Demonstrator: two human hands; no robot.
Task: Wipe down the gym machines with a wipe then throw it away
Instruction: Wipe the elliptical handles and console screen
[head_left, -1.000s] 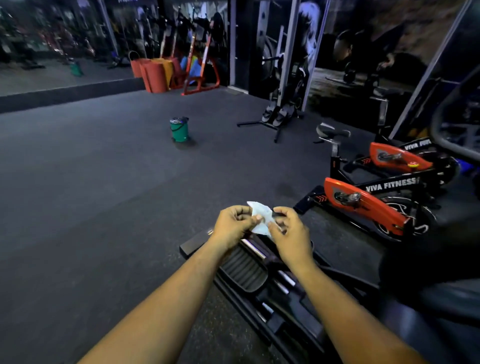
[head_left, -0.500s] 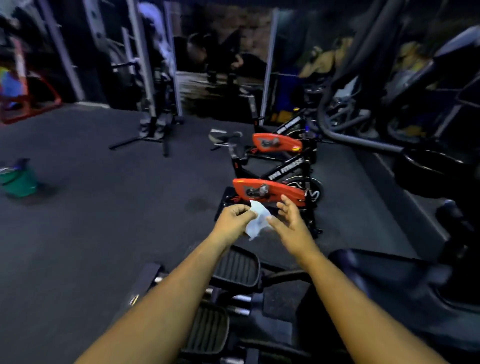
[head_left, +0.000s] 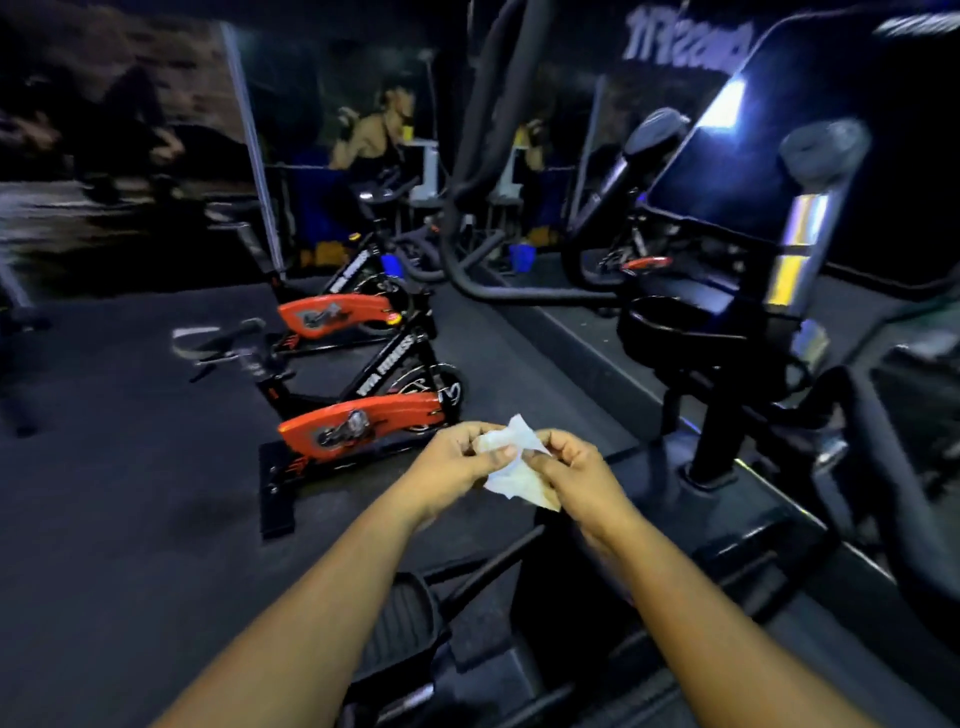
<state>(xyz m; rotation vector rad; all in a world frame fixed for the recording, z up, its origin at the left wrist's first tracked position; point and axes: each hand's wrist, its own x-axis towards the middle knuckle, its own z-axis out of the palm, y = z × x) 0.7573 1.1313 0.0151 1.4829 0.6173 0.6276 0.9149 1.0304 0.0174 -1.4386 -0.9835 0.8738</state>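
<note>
Your left hand and right hand pinch a crumpled wipe between them. It touches no machine; the wiping seemingly remains, then the binning

A gym: orange spin bikes (two), dark rubber flooring.

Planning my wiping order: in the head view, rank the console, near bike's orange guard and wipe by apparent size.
1. Console, though it sits nearer the camera.
2. Orange guard.
3. Wipe, partly covered by both hands.

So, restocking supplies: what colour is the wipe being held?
White, the wipe shows clearly in the head view.
</note>
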